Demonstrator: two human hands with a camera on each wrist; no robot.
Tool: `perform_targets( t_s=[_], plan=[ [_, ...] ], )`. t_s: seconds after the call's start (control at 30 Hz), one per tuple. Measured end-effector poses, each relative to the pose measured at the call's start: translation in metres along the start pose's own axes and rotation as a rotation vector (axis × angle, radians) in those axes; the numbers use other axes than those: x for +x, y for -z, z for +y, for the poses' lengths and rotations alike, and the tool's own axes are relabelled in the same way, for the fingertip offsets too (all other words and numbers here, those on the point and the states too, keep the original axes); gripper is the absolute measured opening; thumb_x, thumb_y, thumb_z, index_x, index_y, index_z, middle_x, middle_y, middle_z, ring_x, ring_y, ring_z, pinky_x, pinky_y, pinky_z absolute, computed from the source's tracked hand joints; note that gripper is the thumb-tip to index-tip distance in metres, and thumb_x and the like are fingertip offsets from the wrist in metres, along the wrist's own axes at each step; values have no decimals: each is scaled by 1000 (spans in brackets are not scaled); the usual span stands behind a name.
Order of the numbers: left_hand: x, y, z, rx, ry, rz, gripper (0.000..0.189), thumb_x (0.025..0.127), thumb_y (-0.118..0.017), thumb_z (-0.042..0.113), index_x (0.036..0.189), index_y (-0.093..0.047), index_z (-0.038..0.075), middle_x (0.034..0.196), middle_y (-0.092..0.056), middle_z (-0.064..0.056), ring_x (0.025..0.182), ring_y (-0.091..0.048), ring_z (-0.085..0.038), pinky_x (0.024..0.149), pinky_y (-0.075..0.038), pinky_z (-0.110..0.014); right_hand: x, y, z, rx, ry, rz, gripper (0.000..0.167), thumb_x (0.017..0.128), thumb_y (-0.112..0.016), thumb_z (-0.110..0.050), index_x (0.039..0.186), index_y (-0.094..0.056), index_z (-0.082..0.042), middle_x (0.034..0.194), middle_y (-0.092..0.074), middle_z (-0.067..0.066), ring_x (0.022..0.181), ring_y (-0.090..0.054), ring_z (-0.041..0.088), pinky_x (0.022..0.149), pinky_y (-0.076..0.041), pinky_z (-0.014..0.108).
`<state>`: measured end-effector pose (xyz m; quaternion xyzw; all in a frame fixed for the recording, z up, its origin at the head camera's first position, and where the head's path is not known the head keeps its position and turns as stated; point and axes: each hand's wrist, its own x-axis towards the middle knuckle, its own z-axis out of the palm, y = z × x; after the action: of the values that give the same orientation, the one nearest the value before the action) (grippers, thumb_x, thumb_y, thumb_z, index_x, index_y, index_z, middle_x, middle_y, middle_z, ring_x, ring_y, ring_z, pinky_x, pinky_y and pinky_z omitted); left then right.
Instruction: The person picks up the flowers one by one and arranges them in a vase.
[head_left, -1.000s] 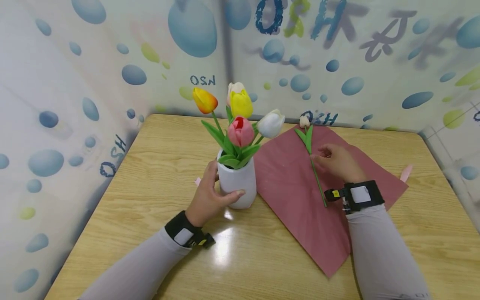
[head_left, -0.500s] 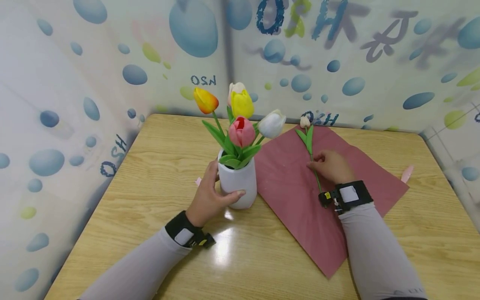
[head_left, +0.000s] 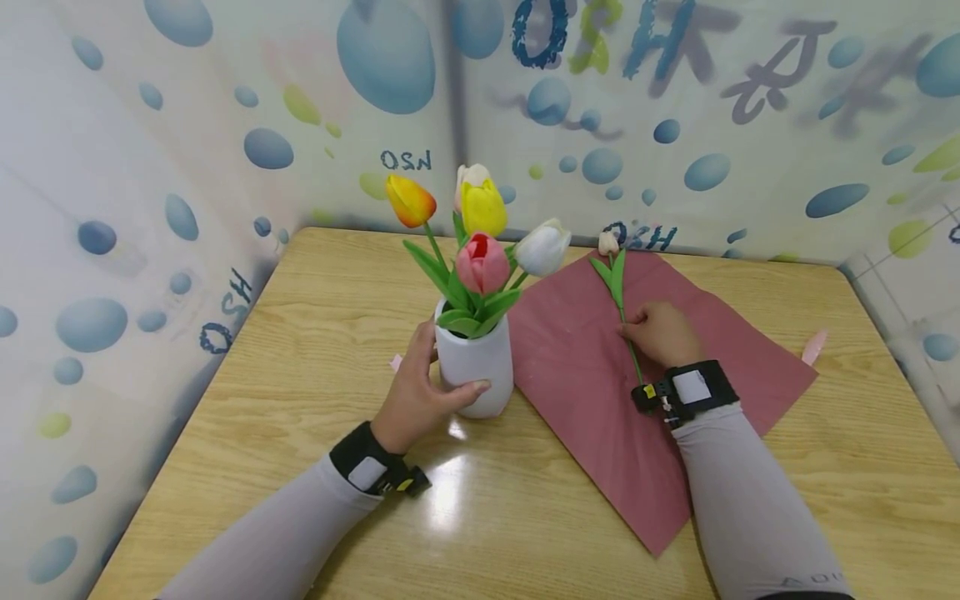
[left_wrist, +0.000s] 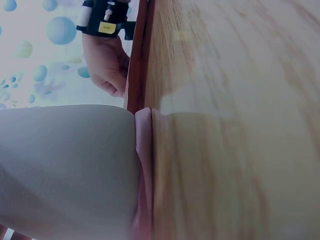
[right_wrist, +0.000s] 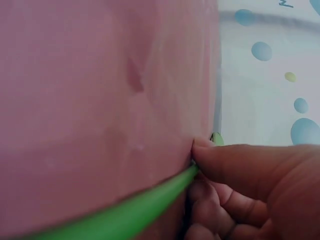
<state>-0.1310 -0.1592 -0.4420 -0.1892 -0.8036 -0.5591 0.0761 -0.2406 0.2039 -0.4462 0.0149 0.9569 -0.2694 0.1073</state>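
Note:
My left hand [head_left: 420,396] grips a white vase [head_left: 476,371] that stands upright on the table, thumb across its front. Out of the vase rise several artificial tulips: an orange-yellow one [head_left: 410,201], a yellow one [head_left: 483,208], a pink one [head_left: 482,263], a white one [head_left: 542,248] and a pale one behind. A single pale tulip [head_left: 608,243] lies on dark pink wrapping paper [head_left: 592,400] to the right. Its green stem [right_wrist: 125,212] is pinched between thumb and fingers of my right hand [head_left: 663,335]. In the left wrist view the vase's side [left_wrist: 70,165] fills the lower left.
The wooden table [head_left: 337,308] meets a wall curtain printed with blue and green drops [head_left: 602,166] at the back. A small pink strip [head_left: 813,347] lies by the paper's right corner, and a small pink scrap [head_left: 396,362] shows beside the left hand.
My right hand has moved slightly left and down onto the tulip's stem, and now pinches it. The left hand and the vase have stayed in place.

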Motion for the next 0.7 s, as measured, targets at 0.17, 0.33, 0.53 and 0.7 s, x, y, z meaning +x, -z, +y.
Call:
perform_targets(
  t_s=[0.17, 0.33, 0.53, 0.7],
  plan=[
    [0, 0, 1, -4, 5, -1, 93, 82, -88, 14, 157, -34, 24, 144, -47, -8, 132, -48, -22, 106, -47, -55, 0, 0, 1, 15, 0, 17, 40, 98, -69, -30, 65, -60, -10, 56, -44, -3, 55, -48, 19, 49, -34, 30],
    [1, 1, 2, -6, 13, -5, 93, 82, -88, 14, 158, -34, 23, 145, -47, -7, 133, -48, -23, 107, -46, -56, 1, 0, 4, 61, -4, 10, 38, 96, -68, -27, 63, -58, -10, 54, -43, -4, 53, -47, 18, 48, -33, 30],
    [0, 1, 1, -4, 13, -5, 95, 82, -88, 14, 158, -33, 23, 145, -46, -7, 133, -48, -22, 108, -46, -55, 1, 4, 6, 108, -24, -11, 31, 96, -66, -27, 73, -67, -7, 60, -53, 0, 60, -54, 22, 50, -39, 31],
    [0, 1, 2, -3, 22, -7, 95, 83, -88, 15, 158, -32, 25, 145, -46, -7, 133, -47, -23, 108, -46, -55, -2, 7, 4, 133, -31, -51, 27, 98, -66, -28, 94, -73, -2, 77, -68, 8, 67, -64, 19, 57, -50, 30]
  ],
)
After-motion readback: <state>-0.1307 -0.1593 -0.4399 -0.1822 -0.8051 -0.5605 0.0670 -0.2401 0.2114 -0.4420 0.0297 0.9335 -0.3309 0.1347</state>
